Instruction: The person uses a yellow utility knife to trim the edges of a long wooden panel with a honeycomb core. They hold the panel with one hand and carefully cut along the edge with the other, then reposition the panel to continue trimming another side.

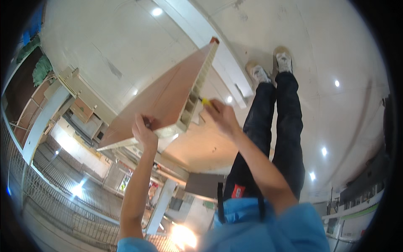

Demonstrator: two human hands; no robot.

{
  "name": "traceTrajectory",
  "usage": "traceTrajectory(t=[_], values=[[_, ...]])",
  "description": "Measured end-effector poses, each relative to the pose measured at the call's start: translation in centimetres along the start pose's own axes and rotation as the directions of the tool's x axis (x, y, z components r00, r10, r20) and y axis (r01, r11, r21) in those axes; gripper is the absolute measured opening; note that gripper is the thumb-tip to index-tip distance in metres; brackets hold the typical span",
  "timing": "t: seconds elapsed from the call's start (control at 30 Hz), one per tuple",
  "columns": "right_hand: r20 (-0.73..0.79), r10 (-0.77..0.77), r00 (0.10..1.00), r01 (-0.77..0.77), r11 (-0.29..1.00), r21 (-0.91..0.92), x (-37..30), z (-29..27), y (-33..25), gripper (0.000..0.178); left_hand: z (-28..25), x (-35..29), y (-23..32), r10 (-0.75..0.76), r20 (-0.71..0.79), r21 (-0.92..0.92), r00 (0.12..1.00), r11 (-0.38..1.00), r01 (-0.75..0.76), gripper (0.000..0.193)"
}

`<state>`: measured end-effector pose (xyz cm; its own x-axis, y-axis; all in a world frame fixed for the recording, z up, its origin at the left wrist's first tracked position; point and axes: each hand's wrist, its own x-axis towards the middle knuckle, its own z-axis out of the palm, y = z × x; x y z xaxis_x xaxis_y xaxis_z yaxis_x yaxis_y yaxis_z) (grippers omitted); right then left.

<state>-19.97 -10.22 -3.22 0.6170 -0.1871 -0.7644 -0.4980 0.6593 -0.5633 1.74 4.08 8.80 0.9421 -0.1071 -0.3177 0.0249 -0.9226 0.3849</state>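
Observation:
A large reddish-brown board [163,90] with a pale rim lies tilted in front of me. Along its right side runs a row of open hollow cells [189,105]. My right hand [223,118] is closed around a small yellow-handled tool [205,102]. Its dark tip points at the cells; the exact kind of tool is hidden by my fingers. Over the near part of the board, my left hand [144,132] has its fingers curled. A small dark object [147,122] shows at those fingers, too blurred to name.
Beyond the board, a long white beam [201,23] crosses the pale floor [327,50]. My legs and shoes [283,63] are at the right. Shelving with boxes [79,110] and wire racks [79,206] stand at the left. A bright lamp [183,236] glows near the bottom.

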Motion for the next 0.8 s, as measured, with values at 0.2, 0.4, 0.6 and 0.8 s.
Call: traceTrajectory(t=[0.2,0.4,0.6,0.8], values=[[0.078,-0.128,0.989,0.136,0.984,-0.113,-2.7,-0.1,-3.5,0.043,0.5,0.1,0.1,0.038,0.035,0.036,0.999,0.999,-0.039,0.059],[0.065,-0.09,0.994,0.097,0.988,-0.12,-2.0,-0.6,-3.4,0.041,0.3,-0.3,0.5,-0.014,0.004,0.03,1.0,0.999,0.014,0.059],[-0.005,-0.004,1.0,0.003,0.992,-0.123,-0.8,-0.2,-2.9,0.039,0.5,-0.1,0.7,-0.02,0.006,0.052,1.0,0.998,0.019,0.059],[0.021,0.023,1.0,-0.02,0.992,-0.122,1.3,-1.4,-2.6,0.041,-0.1,0.0,0.3,-0.027,0.034,0.006,0.999,1.0,0.027,0.06]])
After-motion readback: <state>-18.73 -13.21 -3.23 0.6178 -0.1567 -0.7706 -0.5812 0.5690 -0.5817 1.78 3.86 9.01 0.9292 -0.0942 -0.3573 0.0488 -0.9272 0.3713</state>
